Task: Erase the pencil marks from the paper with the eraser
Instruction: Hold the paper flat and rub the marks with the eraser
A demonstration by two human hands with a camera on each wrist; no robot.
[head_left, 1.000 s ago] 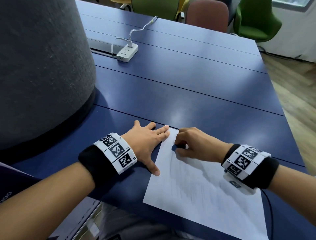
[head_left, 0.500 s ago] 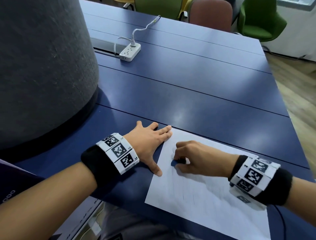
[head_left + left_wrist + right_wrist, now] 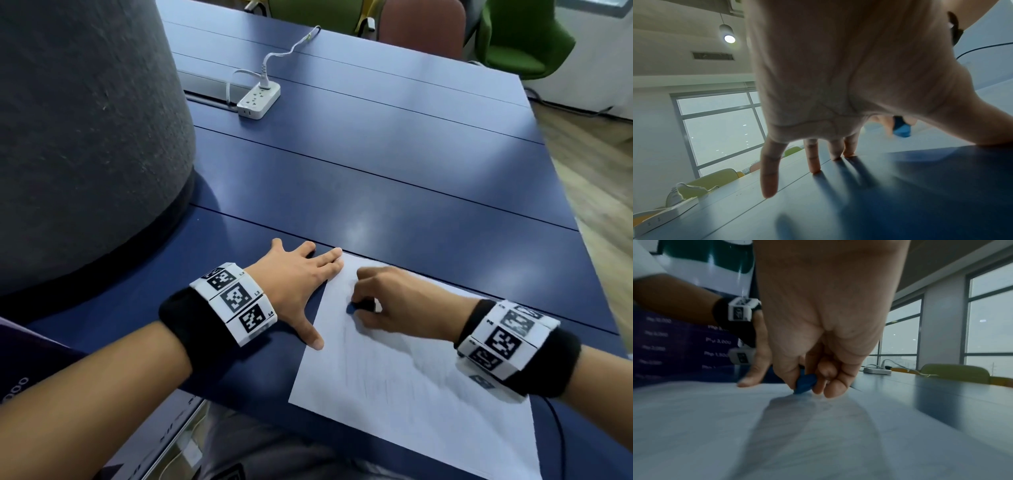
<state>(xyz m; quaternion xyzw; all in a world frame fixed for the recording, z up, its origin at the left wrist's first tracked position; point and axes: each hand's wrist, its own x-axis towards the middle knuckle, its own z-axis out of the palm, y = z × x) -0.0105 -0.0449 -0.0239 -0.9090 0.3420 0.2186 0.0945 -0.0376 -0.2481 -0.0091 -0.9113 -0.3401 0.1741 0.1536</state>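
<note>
A white sheet of paper (image 3: 411,383) with faint pencil strokes lies on the blue table (image 3: 394,178) near its front edge. My right hand (image 3: 383,301) pinches a small blue eraser (image 3: 356,306) and presses its tip onto the sheet near the upper left corner. The eraser (image 3: 804,383) shows between thumb and curled fingers in the right wrist view, and the eraser (image 3: 901,127) also shows past the left thumb. My left hand (image 3: 301,274) lies flat with fingers spread, its fingertips (image 3: 334,255) and thumb on the paper's left edge.
A large grey felt-covered cylinder (image 3: 78,137) stands at the left, close to my left arm. A white power strip (image 3: 258,99) with a cable lies farther back on the table. Green and pink chairs (image 3: 524,37) stand beyond the far edge. Wooden floor is at the right.
My right hand slid the eraser from the sheet's top corner down toward me, then back up a little. The left hand stayed flat on the paper's edge.
</note>
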